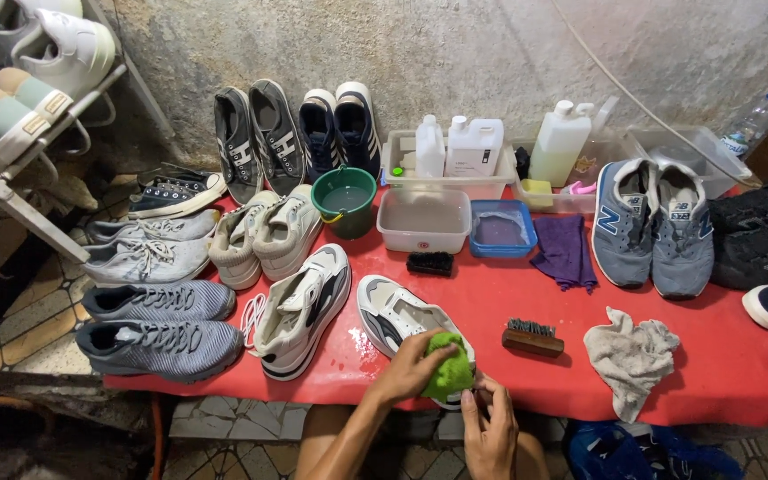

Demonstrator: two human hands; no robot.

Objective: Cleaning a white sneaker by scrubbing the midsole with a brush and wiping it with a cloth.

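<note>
A white sneaker (pixel 395 317) with dark stripes lies on the red table (pixel 713 356) near its front edge. My left hand (pixel 411 369) presses a green cloth (pixel 449 366) onto the sneaker's heel end. Just below it, my right hand (pixel 489 436) pinches the lower edge of the same green cloth at the shoe's heel. The matching white sneaker (pixel 302 316) lies to the left with loose laces.
A wooden brush (pixel 532 337), a grey rag (pixel 630 356), a black brush (pixel 429 262) and a purple cloth (pixel 564 249) lie nearby. Behind stand a green bucket (pixel 344 201), a white tub (pixel 424 220), a blue tub (pixel 502 228), white bottles and several pairs of shoes.
</note>
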